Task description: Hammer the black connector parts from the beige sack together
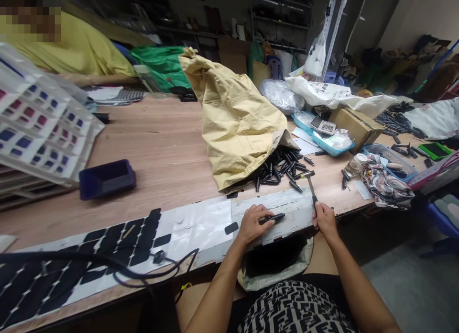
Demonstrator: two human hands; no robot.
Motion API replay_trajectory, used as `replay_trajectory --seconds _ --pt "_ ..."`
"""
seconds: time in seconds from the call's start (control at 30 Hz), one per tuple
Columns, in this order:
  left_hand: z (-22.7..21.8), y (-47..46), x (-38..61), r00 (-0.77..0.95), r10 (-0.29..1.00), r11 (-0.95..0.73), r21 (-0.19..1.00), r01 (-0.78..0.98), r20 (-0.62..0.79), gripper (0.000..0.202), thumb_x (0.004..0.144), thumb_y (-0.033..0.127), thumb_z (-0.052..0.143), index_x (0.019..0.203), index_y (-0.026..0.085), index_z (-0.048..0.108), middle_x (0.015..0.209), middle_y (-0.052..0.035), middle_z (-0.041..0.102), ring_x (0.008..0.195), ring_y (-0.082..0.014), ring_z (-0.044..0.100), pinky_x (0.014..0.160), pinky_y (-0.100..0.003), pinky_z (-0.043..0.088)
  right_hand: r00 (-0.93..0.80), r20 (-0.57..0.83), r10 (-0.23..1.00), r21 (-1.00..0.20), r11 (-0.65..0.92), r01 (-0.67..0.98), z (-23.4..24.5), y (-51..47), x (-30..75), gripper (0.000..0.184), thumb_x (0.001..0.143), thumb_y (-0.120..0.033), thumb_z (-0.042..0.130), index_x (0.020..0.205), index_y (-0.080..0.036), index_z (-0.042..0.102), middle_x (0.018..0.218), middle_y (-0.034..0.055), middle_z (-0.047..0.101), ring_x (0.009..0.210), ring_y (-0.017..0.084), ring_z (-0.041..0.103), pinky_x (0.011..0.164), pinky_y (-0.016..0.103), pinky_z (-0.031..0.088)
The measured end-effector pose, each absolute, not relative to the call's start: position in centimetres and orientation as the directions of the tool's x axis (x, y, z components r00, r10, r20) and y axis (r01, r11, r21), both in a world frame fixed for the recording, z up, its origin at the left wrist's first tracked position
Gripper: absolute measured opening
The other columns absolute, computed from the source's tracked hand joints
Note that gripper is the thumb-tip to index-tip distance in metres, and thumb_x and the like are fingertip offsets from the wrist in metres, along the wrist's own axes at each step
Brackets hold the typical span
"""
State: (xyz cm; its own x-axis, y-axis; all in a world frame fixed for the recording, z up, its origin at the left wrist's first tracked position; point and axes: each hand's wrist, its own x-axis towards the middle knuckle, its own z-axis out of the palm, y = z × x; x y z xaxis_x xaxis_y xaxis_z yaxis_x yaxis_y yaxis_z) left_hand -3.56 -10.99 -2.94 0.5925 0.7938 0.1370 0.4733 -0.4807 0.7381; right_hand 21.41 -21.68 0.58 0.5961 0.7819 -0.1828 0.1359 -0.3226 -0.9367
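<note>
My left hand (254, 223) is closed around a slim black handle-like piece (276, 218), pressing it down on a white strip (297, 204) at the table's front edge. In my right hand (324, 218) is a small hammer (311, 187), gripped by its dark handle, with its head raised and pointing away from me. Beyond my hands, many similar black pieces (278, 168) spill from the mouth of a large yellow sack (240, 127). Below the edge, in front of my lap, an open sack (278, 261) gapes with a dark inside.
Black rounded patches on a sheet (118, 237) lie at the left, crossed by a black cable (96, 261). A dark purple tray (107, 180) and a white basket (46, 117) stand behind. A blue basket (390, 156) stands right. A co-worker in a yellow top (82, 46) sits across.
</note>
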Motion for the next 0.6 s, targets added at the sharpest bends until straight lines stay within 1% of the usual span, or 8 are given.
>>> replay_trajectory --seconds 0.07,0.13,0.23,0.3,0.37,0.43,0.5,0.6 --pt "-2.2 -12.0 -4.0 0.654 0.743 -0.494 0.774 0.395 0.14 0.017 0.08 0.037 0.068 0.09 0.027 0.077 0.091 -0.0042 0.067 0.092 -0.0233 0.055 0.086 -0.039 0.043 0.606 -0.262 0.751 -0.95 -0.313 -0.024 0.3 -21.4 21.9 0.044 0.084 -0.063 0.053 0.083 -0.019 0.058 0.051 -0.006 0.052 0.032 0.009 0.043 0.03 0.021 0.032" --pt "-1.7 -13.5 -4.3 0.715 0.683 -0.512 0.798 0.319 0.152 0.017 0.081 0.038 0.068 0.09 0.027 0.077 0.093 -0.0045 0.066 0.095 -0.0234 0.055 0.089 -0.039 0.043 0.599 -0.306 0.74 -0.949 -0.291 -0.125 0.1 -21.4 22.3 0.044 0.082 -0.062 0.055 0.085 -0.018 0.058 0.05 -0.0068 0.052 0.032 0.008 0.042 0.029 0.02 0.031" --pt "-1.5 -15.7 -4.1 0.761 0.63 -0.557 0.774 0.301 0.158 0.019 0.08 0.042 0.07 0.09 0.028 0.077 0.096 -0.0054 0.065 0.099 -0.0249 0.054 0.092 -0.041 0.042 0.59 -0.33 0.737 -0.943 -0.282 -0.175 -0.2 -21.5 22.6 0.042 0.082 -0.059 0.056 0.087 -0.018 0.057 0.049 -0.0075 0.052 0.03 0.007 0.04 0.027 0.019 0.03" --pt "-1.6 -16.0 -3.5 0.747 0.647 -0.566 0.753 0.336 0.153 0.025 0.078 0.046 0.073 0.094 0.028 0.077 0.098 -0.0059 0.065 0.099 -0.0257 0.054 0.091 -0.042 0.042 0.578 -0.325 0.749 -0.945 -0.28 -0.169 -0.4 -21.4 22.6 0.041 0.082 -0.058 0.057 0.087 -0.018 0.057 0.049 -0.0077 0.052 0.03 0.007 0.04 0.027 0.019 0.03" --pt "-1.7 -14.9 -2.6 0.677 0.719 -0.528 0.759 0.381 0.161 0.03 0.08 0.048 0.071 0.101 0.027 0.076 0.096 -0.006 0.066 0.096 -0.0251 0.056 0.089 -0.041 0.044 0.566 -0.323 0.759 -0.946 -0.281 -0.164 -0.5 -21.3 22.6 0.041 0.081 -0.058 0.057 0.087 -0.018 0.057 0.049 -0.0079 0.052 0.03 0.008 0.041 0.026 0.019 0.029" --pt "-1.7 -12.6 -1.6 0.534 0.83 -0.439 0.778 0.449 0.16 0.032 0.083 0.047 0.065 0.105 0.025 0.075 0.088 -0.0052 0.065 0.089 -0.023 0.058 0.084 -0.037 0.046 0.566 -0.327 0.757 -0.944 -0.286 -0.163 -0.6 -21.2 22.6 0.041 0.081 -0.058 0.056 0.086 -0.018 0.056 0.048 -0.0083 0.051 0.029 0.008 0.04 0.026 0.019 0.029" --pt "-1.5 -9.8 -0.3 0.376 0.917 -0.326 0.786 0.525 0.129 0.033 0.086 0.044 0.061 0.108 0.022 0.073 0.082 -0.0036 0.064 0.081 -0.0207 0.059 0.079 -0.034 0.047 0.567 -0.33 0.755 -0.943 -0.29 -0.162 -0.6 -21.2 22.6 0.041 0.081 -0.059 0.055 0.086 -0.018 0.056 0.047 -0.0085 0.051 0.029 0.008 0.04 0.025 0.019 0.028" --pt "-0.8 -5.7 1.7 0.249 0.963 -0.244 0.743 0.623 0.107 0.034 0.088 0.037 0.057 0.114 0.02 0.072 0.081 -0.003 0.064 0.08 -0.0196 0.061 0.076 -0.031 0.047 0.562 -0.323 0.761 -0.946 -0.283 -0.161 -0.7 -21.3 22.5 0.042 0.081 -0.06 0.054 0.086 -0.018 0.055 0.047 -0.0089 0.05 0.028 0.007 0.04 0.025 0.019 0.027"
